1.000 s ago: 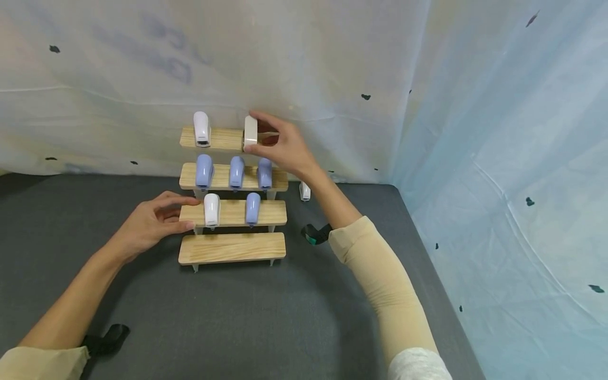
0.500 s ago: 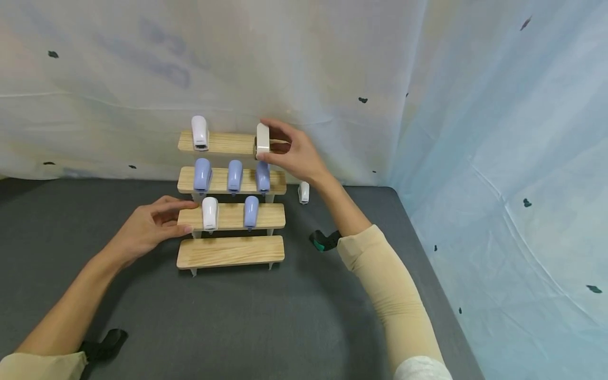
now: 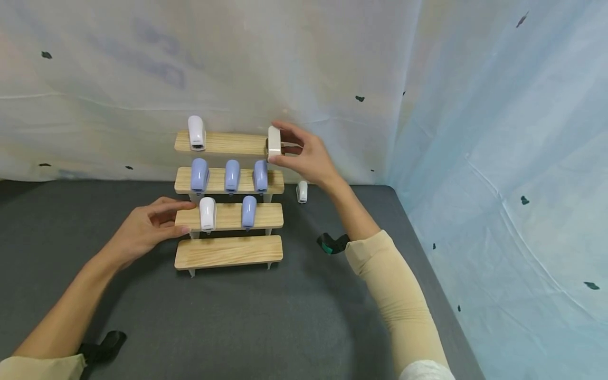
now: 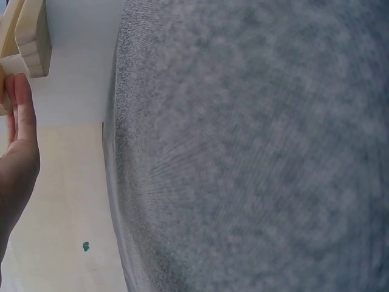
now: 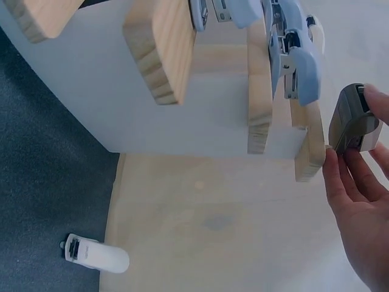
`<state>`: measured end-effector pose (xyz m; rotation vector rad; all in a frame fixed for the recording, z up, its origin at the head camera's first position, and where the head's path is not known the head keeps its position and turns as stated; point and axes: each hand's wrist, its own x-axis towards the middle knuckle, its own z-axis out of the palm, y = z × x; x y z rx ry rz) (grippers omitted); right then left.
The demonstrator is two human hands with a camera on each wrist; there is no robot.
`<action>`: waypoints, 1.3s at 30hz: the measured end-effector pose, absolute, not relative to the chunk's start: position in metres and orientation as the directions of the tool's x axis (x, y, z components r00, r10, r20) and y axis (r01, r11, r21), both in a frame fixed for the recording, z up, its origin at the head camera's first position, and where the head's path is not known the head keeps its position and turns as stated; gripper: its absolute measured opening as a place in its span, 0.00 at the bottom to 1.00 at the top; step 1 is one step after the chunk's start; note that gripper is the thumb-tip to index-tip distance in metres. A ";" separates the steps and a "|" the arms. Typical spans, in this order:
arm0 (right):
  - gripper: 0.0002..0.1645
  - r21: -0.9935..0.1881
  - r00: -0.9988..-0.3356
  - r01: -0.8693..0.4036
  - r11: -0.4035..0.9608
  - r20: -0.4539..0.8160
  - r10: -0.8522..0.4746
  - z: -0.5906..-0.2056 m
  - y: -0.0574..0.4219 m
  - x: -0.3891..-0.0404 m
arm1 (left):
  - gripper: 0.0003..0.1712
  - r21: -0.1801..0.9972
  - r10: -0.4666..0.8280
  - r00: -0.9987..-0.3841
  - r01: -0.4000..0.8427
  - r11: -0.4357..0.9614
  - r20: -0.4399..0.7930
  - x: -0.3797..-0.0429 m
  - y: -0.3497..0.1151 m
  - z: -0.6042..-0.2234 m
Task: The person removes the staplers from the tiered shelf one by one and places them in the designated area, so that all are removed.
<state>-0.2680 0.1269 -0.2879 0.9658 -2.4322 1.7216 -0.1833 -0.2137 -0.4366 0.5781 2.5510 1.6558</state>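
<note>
My right hand pinches a small white-and-grey block-like item at the right end of the top step of a wooden tiered stand. In the right wrist view the item's dark grey rounded side faces the step's end, with fingertips beneath it. My left hand grips the left end of the second step from the bottom, thumb at the front and index finger at the back. On that step sit a white stapler and a blue stapler. Higher up are blue staplers and a white stapler.
Behind the stand, to its right, a white stapler lies on the dark grey table. Pale sheeting hangs close behind and along the right. Black straps stick out from my forearms.
My right hand has slid the white-and-grey item rightward along the top step to its right end. The left hand keeps its place on the stand.
</note>
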 end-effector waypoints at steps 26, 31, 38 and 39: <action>0.41 -0.848 -0.860 -0.425 0.317 0.268 -0.435 -0.303 0.180 -0.264 | 0.29 0.904 0.318 -0.933 0.273 0.329 0.166 -0.182 -0.210 -0.437; 0.42 -0.843 -0.868 -0.410 0.350 0.242 -0.433 -0.310 0.186 -0.264 | 0.29 0.893 0.323 -0.931 0.285 0.348 0.171 -0.181 -0.211 -0.438; 0.42 -0.859 -0.875 -0.384 0.339 0.221 -0.431 -0.322 0.194 -0.265 | 0.28 0.887 0.315 -0.933 0.286 0.362 0.172 -0.181 -0.213 -0.439; 0.42 -0.861 -0.877 -0.380 0.338 0.218 -0.429 -0.323 0.196 -0.264 | 0.28 0.888 0.315 -0.933 0.286 0.360 0.172 -0.181 -0.213 -0.439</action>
